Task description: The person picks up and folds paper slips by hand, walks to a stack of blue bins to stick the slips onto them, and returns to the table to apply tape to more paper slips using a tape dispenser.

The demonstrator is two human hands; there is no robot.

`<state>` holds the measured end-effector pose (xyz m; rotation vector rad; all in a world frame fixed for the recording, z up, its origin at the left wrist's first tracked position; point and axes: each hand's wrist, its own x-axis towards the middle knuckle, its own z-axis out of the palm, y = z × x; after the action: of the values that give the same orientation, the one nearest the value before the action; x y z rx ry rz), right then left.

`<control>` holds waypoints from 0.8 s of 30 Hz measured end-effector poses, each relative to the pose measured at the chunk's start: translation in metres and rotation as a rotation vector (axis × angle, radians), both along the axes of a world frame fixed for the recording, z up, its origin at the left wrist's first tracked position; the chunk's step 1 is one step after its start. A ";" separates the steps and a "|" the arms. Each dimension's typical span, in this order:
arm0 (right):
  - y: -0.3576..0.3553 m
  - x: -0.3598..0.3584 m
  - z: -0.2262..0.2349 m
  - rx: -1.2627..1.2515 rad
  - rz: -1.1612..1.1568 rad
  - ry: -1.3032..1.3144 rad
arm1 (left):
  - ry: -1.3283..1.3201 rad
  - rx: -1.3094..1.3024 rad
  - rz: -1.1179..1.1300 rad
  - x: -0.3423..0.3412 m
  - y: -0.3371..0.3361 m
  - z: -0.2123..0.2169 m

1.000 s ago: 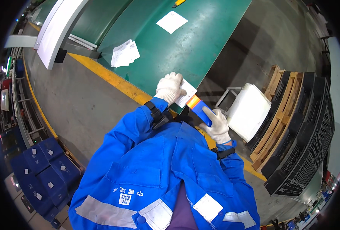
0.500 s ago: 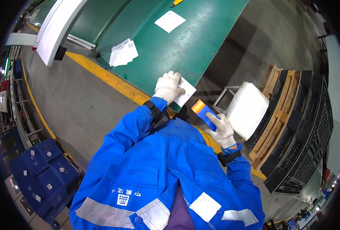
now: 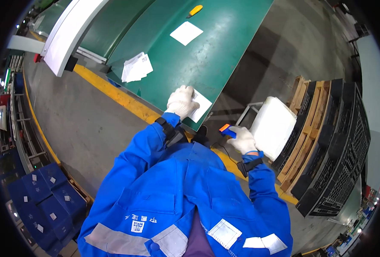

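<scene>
Green table, left fingers on paper, grip unclear, right fingers holding blue device, now farther away.

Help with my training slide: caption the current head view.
Gloved left hand on white paper on a green table, gloved right hand holding a blue-and-orange device.

Two gloved hands; one blue-and-orange device; one yellow cutter; one white sheet toward the surface's far end, at least one printed sheet at its near corner; one fanned pile, sheets uncountable.
</scene>
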<state>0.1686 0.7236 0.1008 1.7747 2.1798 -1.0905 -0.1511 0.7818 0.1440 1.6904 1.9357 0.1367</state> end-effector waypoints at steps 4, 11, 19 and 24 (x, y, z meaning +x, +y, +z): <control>-0.023 0.031 -0.002 -0.035 -0.238 0.176 | -0.074 -0.092 0.050 -0.014 -0.005 0.004; -0.015 0.026 0.072 0.067 -0.415 0.229 | -0.229 -0.033 0.160 -0.052 -0.023 0.000; 0.059 -0.105 0.210 0.192 0.016 0.249 | -0.419 0.175 0.391 -0.147 -0.110 -0.013; 0.098 -0.240 0.213 0.262 0.267 0.190 | -0.367 0.080 0.429 -0.197 -0.169 -0.022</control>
<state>-0.0710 0.8215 0.3141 1.4559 2.6874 -0.9841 -0.3482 0.6127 0.1218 1.1691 1.9906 0.6452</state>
